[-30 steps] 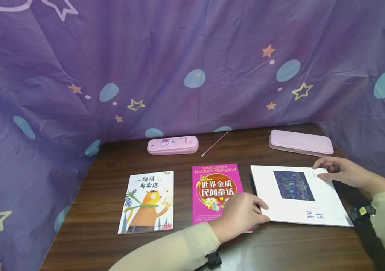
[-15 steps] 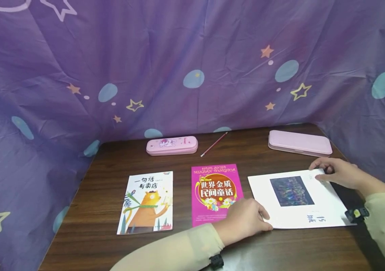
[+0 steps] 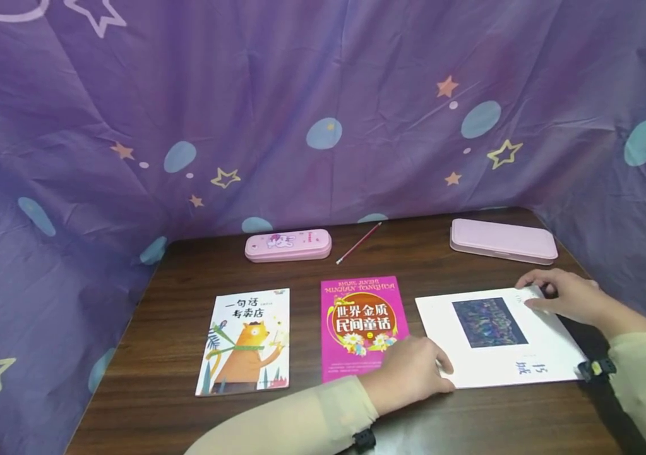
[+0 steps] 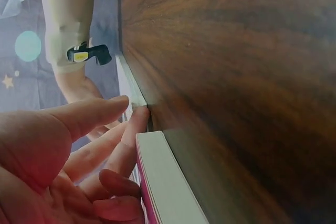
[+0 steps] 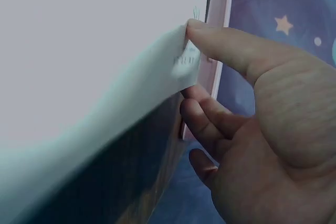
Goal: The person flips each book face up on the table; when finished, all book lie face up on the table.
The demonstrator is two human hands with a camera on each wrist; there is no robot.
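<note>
A white book (image 3: 436, 328) with a dark picture on its cover lies at the right of the table. At its near left corner, the thumb and a finger of my left hand (image 3: 410, 373) pinch the edge. My right hand (image 3: 569, 297) grips the far right corner, the thumb on the cover (image 5: 105, 35) and fingers below, where the pages bend up a little. Beside it, partly behind my left hand, lies a pink book (image 3: 357, 354); its pale page edge (image 4: 168, 177) shows right by the curled fingers in the left wrist view.
A book with a bear cover (image 3: 245, 347) lies at the left. Along the back are a pink pencil case with a rabbit (image 3: 288, 246), a red pencil (image 3: 359, 243) and a plain pink case (image 3: 503, 240). A purple curtain (image 3: 277, 95) hangs behind the table (image 3: 163, 316).
The white book has shifted slightly toward me and turned a little, both hands moving along with it. The pink book, bear book, cases and pencil stay where they were.
</note>
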